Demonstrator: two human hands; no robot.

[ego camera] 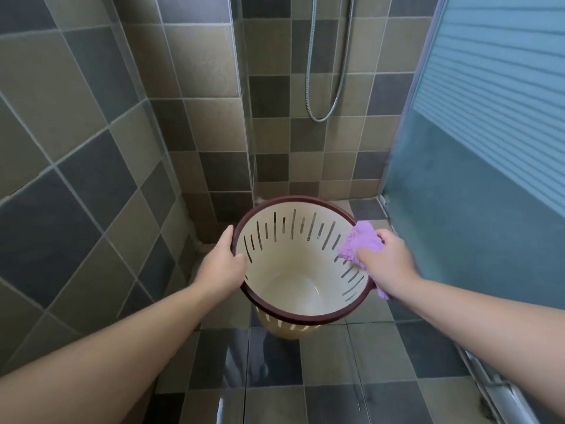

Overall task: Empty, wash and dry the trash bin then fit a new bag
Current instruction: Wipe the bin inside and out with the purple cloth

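Two hands on slotted trash bin (302,270), held over tiled floor: left hand (224,261) fingers curl round rim; right hand (386,258) pinches purple cloth (359,244) vs wall. Wipe slots w/ firm pressure, rotate bin.

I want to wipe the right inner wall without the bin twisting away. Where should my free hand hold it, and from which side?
Hold the dark red rim of the bin on the left, opposite the purple cloth. The left hand does so now, thumb inside. The rim is a firm lip; the slotted wall below looks thinner.
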